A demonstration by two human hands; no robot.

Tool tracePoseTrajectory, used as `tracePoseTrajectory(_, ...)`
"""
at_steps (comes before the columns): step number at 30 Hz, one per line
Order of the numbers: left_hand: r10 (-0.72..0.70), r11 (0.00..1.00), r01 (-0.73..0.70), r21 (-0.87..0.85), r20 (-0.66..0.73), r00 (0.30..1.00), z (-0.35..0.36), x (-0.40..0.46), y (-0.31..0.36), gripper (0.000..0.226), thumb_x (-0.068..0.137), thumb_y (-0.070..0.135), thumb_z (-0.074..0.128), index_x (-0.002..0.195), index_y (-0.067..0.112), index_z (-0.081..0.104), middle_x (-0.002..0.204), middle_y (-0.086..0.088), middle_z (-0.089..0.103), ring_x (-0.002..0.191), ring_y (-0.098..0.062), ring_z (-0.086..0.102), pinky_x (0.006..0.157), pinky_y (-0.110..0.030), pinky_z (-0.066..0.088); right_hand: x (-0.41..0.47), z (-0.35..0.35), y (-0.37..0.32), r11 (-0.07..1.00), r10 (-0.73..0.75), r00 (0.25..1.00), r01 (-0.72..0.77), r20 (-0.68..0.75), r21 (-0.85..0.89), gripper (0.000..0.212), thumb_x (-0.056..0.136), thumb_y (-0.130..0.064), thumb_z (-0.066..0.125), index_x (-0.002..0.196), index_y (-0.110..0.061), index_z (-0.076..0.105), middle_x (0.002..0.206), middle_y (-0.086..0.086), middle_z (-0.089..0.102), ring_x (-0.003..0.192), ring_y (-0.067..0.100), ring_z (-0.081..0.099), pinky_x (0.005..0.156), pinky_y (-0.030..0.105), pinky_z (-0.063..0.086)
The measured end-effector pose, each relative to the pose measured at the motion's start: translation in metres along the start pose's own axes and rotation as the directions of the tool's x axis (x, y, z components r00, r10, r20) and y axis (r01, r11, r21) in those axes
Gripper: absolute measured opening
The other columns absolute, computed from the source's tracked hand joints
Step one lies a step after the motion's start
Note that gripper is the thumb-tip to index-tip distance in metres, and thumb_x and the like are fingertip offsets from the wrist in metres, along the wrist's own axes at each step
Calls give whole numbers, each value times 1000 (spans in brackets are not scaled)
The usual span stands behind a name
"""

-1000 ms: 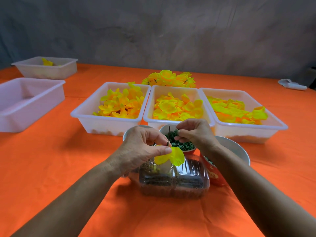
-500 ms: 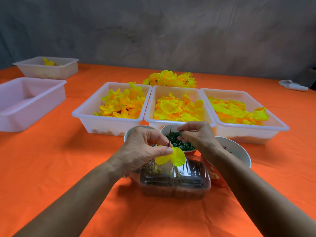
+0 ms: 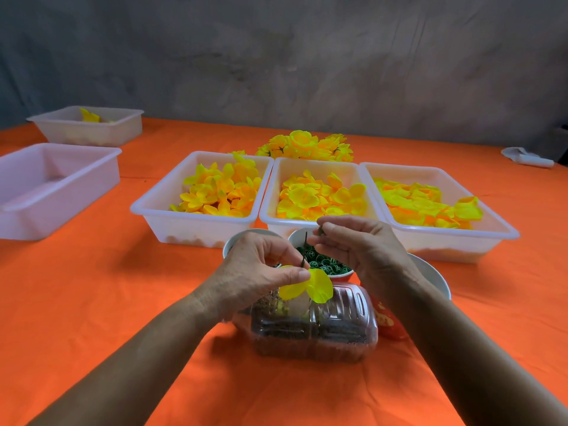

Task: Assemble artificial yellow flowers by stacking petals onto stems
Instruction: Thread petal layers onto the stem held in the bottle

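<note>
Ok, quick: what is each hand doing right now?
Left hand: closed, pinching the thin green stem with a yellow petal on it.
Right hand: closed, fingers pinching a small dark piece; too small to identify.

A tabletop (image 3: 92,302) covered in orange cloth carries three white plastic tubs of yellow fabric petals, side by side: left (image 3: 172,216), middle (image 3: 276,192), right (image 3: 479,235). A heap of finished yellow flowers (image 3: 307,146) lies behind them. Two more white tubs (image 3: 46,192) (image 3: 92,130) sit far left. Nearest, a clear plastic container (image 3: 338,327) lies before a cup of green pieces (image 3: 322,264) and a white bowl (image 3: 436,278).
</note>
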State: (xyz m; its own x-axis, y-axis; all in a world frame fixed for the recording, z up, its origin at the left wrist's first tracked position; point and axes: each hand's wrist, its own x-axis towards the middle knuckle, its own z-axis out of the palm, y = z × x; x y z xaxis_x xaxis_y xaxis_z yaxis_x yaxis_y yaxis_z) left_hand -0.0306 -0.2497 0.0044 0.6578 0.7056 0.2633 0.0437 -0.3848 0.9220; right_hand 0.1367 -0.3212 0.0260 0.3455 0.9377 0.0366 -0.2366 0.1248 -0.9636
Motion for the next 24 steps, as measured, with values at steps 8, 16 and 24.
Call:
tracePoseTrajectory(8, -20, 1000, 20, 5, 26, 999, -2, -2, 1, 16, 67, 27, 83, 76, 16, 76, 80, -10, 69, 77, -31, 61, 79, -54, 49, -14, 12, -9, 989, -55, 998, 54, 5, 139, 24, 62, -10, 71, 86, -7, 73, 85, 10, 74, 75, 16, 72, 63, 19, 54)
tracePoseTrajectory(16, 21, 995, -20, -101, 3, 1000, -2, -5, 10, 27, 62, 38, 77, 76, 16, 75, 76, -12, 69, 73, -15, 61, 71, -34, 48, -28, 19, -10, 978, -199, 980, 199, -17, 61, 23, 52, -15, 78, 75, -11, 76, 77, 13, 73, 73, 21, 70, 71, 25, 57)
tracePoseTrajectory(24, 95, 969, -123, -214, -134, 986, 2, -6, 20, 17, 65, 25, 75, 80, 18, 74, 79, -3, 74, 75, -12, 69, 69, -21, 53, -31, 25, -7, 962, -271, 963, 271, -9, -21, 25, 55, -17, 77, 79, -11, 75, 80, 8, 74, 73, 15, 68, 64, 22, 53)
